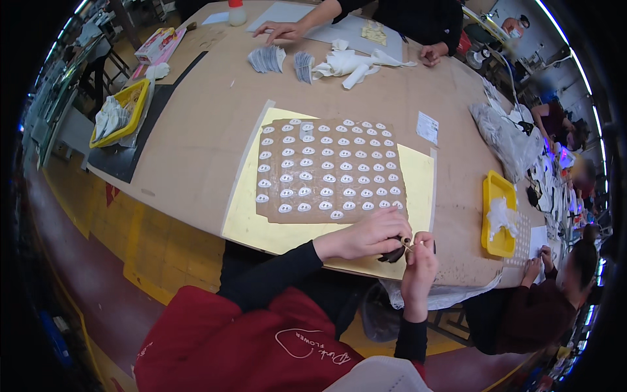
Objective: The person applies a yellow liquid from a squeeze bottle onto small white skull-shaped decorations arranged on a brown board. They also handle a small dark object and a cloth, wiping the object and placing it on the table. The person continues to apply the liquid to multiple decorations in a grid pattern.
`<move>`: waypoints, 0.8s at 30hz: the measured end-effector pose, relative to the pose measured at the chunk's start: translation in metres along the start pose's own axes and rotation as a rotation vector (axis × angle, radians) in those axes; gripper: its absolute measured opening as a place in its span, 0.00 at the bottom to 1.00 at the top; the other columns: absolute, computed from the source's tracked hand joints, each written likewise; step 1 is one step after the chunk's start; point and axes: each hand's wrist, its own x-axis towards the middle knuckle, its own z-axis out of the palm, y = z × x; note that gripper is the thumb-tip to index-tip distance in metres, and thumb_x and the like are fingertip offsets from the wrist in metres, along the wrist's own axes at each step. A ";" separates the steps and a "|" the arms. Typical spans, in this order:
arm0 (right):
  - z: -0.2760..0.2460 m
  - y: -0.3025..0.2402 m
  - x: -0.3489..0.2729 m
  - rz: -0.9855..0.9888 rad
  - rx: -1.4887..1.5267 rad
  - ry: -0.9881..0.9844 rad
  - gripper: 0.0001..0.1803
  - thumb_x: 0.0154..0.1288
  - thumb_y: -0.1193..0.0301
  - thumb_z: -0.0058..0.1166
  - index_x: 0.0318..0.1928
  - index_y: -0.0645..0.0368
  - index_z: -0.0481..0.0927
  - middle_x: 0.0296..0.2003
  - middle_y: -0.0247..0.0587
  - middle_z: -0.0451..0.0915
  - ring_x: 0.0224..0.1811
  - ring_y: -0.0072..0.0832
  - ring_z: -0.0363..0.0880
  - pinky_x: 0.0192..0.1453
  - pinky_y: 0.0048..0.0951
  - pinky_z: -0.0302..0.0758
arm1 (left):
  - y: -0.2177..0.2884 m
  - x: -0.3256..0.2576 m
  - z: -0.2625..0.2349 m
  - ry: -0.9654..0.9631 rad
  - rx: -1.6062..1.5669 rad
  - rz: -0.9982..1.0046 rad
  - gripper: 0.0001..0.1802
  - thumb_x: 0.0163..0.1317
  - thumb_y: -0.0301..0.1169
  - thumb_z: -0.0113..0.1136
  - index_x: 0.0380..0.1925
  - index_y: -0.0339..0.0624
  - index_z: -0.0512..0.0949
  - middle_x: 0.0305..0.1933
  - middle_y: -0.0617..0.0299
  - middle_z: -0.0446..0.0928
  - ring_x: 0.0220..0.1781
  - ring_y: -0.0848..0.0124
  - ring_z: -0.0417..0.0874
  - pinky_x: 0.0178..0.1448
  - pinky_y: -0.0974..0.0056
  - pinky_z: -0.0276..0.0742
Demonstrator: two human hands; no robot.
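Brown board tops the wide desk in a busy workroom. At its left edge, a black flat mat lies under a yellow rectangular plastic tray of white, crumpled pieces; a white-and-pink cardboard box lies toward the far left corner. Along the far edge stands a whitish bottle with a red cap. Next, a co-worker's hand reaches toward fanned grey-and-white stacks, with crumpled white gloves just beside them.

Nearer the desk's near edge lies a pale yellow rectangular board. On it rests a brown cardboard sheet bearing rows of small white rounded pieces, each with dark dots. Over the sheet's near right corner, the left hand has its fingers bent around a small dark brown object, gripping it. Just right of it, the right hand's fingers pinch a thin pale strip against that object; its exact shape is unclear.

Farther right lie a white printed paper, a clear plastic bag and, near the desk's right edge, a second yellow plastic tray holding white crumpled material.
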 end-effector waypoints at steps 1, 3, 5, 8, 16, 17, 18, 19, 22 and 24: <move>-0.011 -0.004 0.001 0.281 0.432 -0.041 0.17 0.70 0.63 0.46 0.27 0.62 0.75 0.29 0.35 0.69 0.27 0.22 0.65 0.37 0.26 0.62 | 0.002 0.002 -0.001 -0.014 0.039 0.012 0.11 0.69 0.36 0.46 0.45 0.45 0.72 0.47 0.63 0.73 0.59 0.64 0.71 0.76 0.46 0.41; -0.025 -0.015 0.005 0.707 1.076 -0.136 0.26 0.76 0.56 0.33 0.41 0.68 0.75 0.32 0.41 0.75 0.27 0.20 0.65 0.36 0.24 0.62 | 0.002 0.002 0.002 -0.019 0.062 0.008 0.12 0.68 0.36 0.46 0.47 0.45 0.72 0.49 0.61 0.72 0.60 0.63 0.71 0.76 0.45 0.40; -0.020 -0.035 0.014 0.718 0.923 -0.123 0.27 0.76 0.55 0.33 0.44 0.69 0.76 0.35 0.42 0.77 0.28 0.20 0.64 0.36 0.23 0.62 | 0.003 0.002 0.003 -0.011 0.113 0.019 0.13 0.68 0.36 0.46 0.48 0.43 0.72 0.50 0.60 0.72 0.60 0.63 0.71 0.76 0.45 0.41; -0.018 -0.057 0.023 0.587 0.575 -0.221 0.30 0.76 0.53 0.33 0.48 0.72 0.77 0.46 0.43 0.76 0.28 0.19 0.63 0.36 0.22 0.62 | 0.008 0.005 0.009 0.048 0.238 0.059 0.15 0.68 0.36 0.45 0.49 0.40 0.71 0.51 0.58 0.72 0.60 0.62 0.71 0.75 0.43 0.42; 0.024 -0.085 0.010 -0.166 -0.867 -0.219 0.08 0.60 0.73 0.60 0.33 0.65 0.75 0.52 0.45 0.67 0.24 0.22 0.70 0.27 0.24 0.67 | 0.019 0.010 0.016 -0.095 0.224 -0.056 0.12 0.70 0.36 0.44 0.47 0.43 0.71 0.49 0.59 0.71 0.60 0.62 0.71 0.75 0.39 0.40; 0.030 -0.084 0.004 -0.266 -1.012 -0.200 0.08 0.60 0.74 0.59 0.32 0.65 0.74 0.53 0.46 0.67 0.25 0.24 0.71 0.26 0.26 0.68 | 0.017 0.009 0.014 -0.108 0.262 -0.030 0.11 0.70 0.36 0.44 0.46 0.44 0.70 0.48 0.60 0.71 0.59 0.62 0.72 0.76 0.40 0.40; 0.036 -0.082 -0.002 -0.367 -1.156 -0.179 0.08 0.60 0.74 0.59 0.32 0.65 0.74 0.54 0.47 0.66 0.26 0.26 0.73 0.26 0.27 0.68 | 0.014 0.008 0.014 -0.072 0.239 -0.030 0.11 0.70 0.36 0.44 0.46 0.44 0.70 0.48 0.60 0.71 0.59 0.62 0.72 0.76 0.40 0.40; 0.042 -0.080 -0.007 -0.462 -1.245 -0.159 0.08 0.59 0.76 0.59 0.36 0.65 0.74 0.55 0.52 0.65 0.29 0.33 0.77 0.28 0.31 0.72 | 0.010 0.007 0.015 -0.034 0.214 -0.030 0.10 0.70 0.36 0.44 0.45 0.45 0.70 0.48 0.60 0.71 0.59 0.62 0.72 0.76 0.40 0.39; 0.045 -0.079 -0.019 -0.378 -1.027 -0.195 0.12 0.59 0.76 0.60 0.41 0.68 0.75 0.57 0.58 0.65 0.30 0.35 0.79 0.25 0.31 0.74 | 0.005 -0.001 0.007 0.044 0.152 -0.048 0.09 0.69 0.35 0.45 0.44 0.45 0.70 0.48 0.61 0.72 0.59 0.63 0.72 0.76 0.40 0.39; 0.037 -0.065 -0.027 -0.368 -0.897 -0.124 0.11 0.58 0.78 0.60 0.41 0.68 0.76 0.59 0.60 0.63 0.43 0.38 0.77 0.29 0.28 0.74 | 0.005 -0.004 0.000 0.036 0.120 -0.051 0.09 0.69 0.35 0.45 0.44 0.46 0.70 0.48 0.62 0.72 0.59 0.63 0.72 0.76 0.40 0.39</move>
